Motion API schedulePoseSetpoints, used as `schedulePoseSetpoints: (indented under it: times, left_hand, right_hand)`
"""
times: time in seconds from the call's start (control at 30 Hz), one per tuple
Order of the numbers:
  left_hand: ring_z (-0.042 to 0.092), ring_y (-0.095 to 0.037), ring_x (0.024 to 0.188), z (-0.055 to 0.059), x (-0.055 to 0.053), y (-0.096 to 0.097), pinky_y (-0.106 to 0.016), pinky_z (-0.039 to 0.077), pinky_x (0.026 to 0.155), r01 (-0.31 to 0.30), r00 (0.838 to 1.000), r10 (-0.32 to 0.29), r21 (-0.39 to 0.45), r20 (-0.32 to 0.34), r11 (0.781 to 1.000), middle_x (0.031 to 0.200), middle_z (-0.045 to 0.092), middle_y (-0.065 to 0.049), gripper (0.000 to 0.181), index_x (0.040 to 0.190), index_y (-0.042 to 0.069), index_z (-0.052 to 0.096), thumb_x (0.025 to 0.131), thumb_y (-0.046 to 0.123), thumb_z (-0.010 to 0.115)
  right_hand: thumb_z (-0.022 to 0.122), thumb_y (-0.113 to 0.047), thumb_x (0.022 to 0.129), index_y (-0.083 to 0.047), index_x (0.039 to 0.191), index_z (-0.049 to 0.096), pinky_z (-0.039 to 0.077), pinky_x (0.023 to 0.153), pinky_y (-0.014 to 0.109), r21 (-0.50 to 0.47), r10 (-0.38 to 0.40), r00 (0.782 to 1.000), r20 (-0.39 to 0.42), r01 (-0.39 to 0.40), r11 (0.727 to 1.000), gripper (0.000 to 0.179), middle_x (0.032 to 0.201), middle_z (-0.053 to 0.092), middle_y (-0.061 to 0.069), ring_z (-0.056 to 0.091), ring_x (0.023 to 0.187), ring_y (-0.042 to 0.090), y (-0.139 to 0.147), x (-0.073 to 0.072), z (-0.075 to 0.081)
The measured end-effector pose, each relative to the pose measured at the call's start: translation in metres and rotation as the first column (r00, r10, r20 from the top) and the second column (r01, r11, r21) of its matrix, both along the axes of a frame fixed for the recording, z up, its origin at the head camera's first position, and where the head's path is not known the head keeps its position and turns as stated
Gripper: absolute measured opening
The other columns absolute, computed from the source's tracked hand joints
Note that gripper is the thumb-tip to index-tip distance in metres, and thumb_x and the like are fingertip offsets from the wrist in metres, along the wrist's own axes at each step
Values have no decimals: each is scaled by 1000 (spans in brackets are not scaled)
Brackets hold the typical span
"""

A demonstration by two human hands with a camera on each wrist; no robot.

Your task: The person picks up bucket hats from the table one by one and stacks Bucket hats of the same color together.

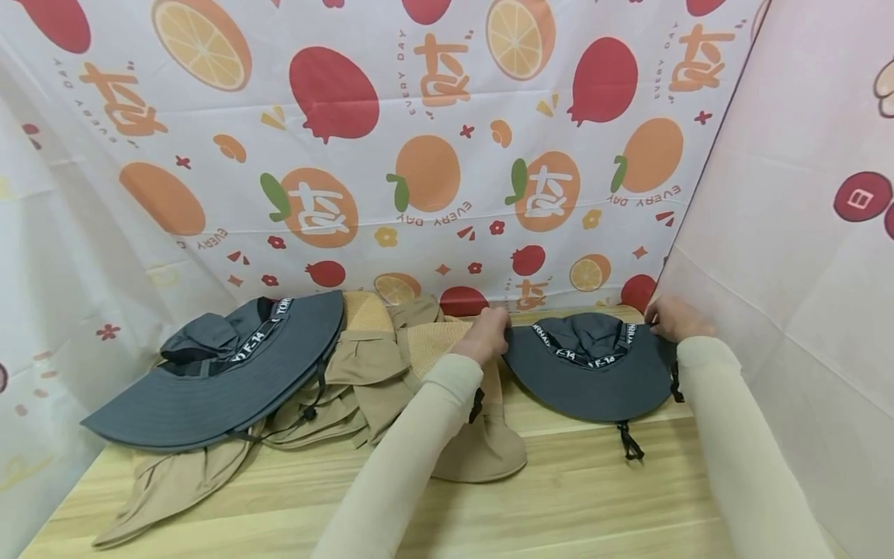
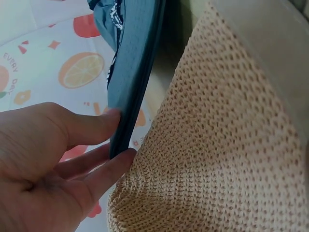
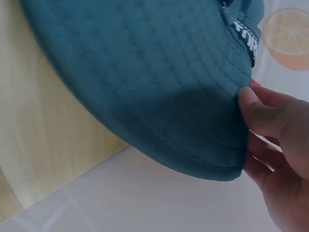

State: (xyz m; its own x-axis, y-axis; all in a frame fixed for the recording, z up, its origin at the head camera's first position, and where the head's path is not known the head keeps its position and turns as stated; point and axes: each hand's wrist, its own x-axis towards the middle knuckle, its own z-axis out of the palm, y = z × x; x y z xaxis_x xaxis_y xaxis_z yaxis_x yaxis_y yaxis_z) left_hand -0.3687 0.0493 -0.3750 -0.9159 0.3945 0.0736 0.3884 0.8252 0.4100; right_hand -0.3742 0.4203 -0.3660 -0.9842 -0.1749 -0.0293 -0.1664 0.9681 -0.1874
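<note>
A dark grey-blue bucket hat [image 1: 594, 388] with a lettered band and black chin cord lies at the right of the table, its crown opening facing up. My left hand [image 1: 491, 335] pinches its left brim edge; in the left wrist view the thumb and fingers of that hand [image 2: 63, 159] grip the brim [image 2: 128, 92]. On the other side my right hand [image 1: 676, 317] holds the right brim edge, and the right wrist view shows the thumb of this hand [image 3: 280, 135] on top of the brim [image 3: 169, 96]. A woven tan hat [image 2: 217, 125] is close beside my left hand.
A larger stack of dark hats [image 1: 230, 380] rests at the left over tan hats with cloth flaps [image 1: 370, 357]. A tan flap [image 1: 482, 450] spreads below my left wrist. Fruit-print cloth [image 1: 447, 155] hangs behind the wooden table [image 1: 559, 497], and a pale cloth wall [image 1: 789, 272] stands at the right.
</note>
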Motion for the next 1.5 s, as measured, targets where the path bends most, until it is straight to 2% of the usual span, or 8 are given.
schedulePoseSetpoints:
  times: [0.4,0.57,0.63,0.77,0.83,0.9,1.2,1.5]
  left_hand:
    - [73,-24,100,-3,2,5,-36,59,83,-41,997,36,-81,-64,996,106,76,-14,17,106,2,74,90,-4,73]
    - [71,-21,98,-3,2,4,-35,59,84,-57,997,53,-76,-47,996,108,76,-13,21,110,4,74,89,-2,76]
    - [70,-21,97,-2,3,4,-35,59,84,-60,998,58,-70,-36,996,109,76,-13,22,112,4,73,90,-1,75]
    - [70,-21,96,-3,4,3,-35,58,83,-47,998,44,-79,-38,996,109,76,-13,21,111,3,73,91,-1,74]
    - [70,-21,95,-4,3,3,-35,57,82,-35,999,31,-84,-44,996,108,76,-13,19,109,3,74,91,-1,73]
    - [70,-21,95,-4,3,2,-34,57,81,-21,999,17,-83,-48,996,107,76,-14,17,109,2,75,92,-2,72]
    - [69,-22,102,-4,1,-1,-38,59,92,8,1000,-10,-56,-20,998,116,76,-14,25,119,1,74,95,0,69]
    - [67,-28,123,-2,4,-4,-39,56,104,36,999,-38,-50,-26,998,131,71,-15,33,130,0,70,97,2,68]
  right_hand:
    - [66,3,94,12,115,70,54,94,61,4,49,996,-78,-49,999,24,112,70,32,66,106,48,-8,-5,-6]
    - [74,-15,94,8,126,66,52,98,63,48,3,994,110,-8,999,41,127,65,34,62,115,49,-34,-1,9]
    - [78,-30,91,6,140,56,46,105,66,77,-63,963,262,44,996,65,142,54,35,54,128,51,-46,3,12]
    - [82,-63,78,0,161,26,28,119,69,141,-168,855,490,112,984,119,163,25,34,25,151,53,-66,9,5]
    - [81,-71,73,-1,164,18,22,123,68,172,-198,820,536,123,977,131,167,17,33,16,155,53,-73,11,0]
    - [80,-75,71,-1,164,16,22,124,66,208,-227,809,543,132,969,135,167,15,32,13,156,52,-79,13,-4]
    - [79,-76,71,-1,160,33,31,122,61,338,-242,851,466,82,938,125,165,25,31,26,153,49,-93,16,-8]
    - [83,-66,75,-2,158,36,34,121,59,262,-270,869,416,169,950,115,163,32,29,30,151,49,-90,19,-9]
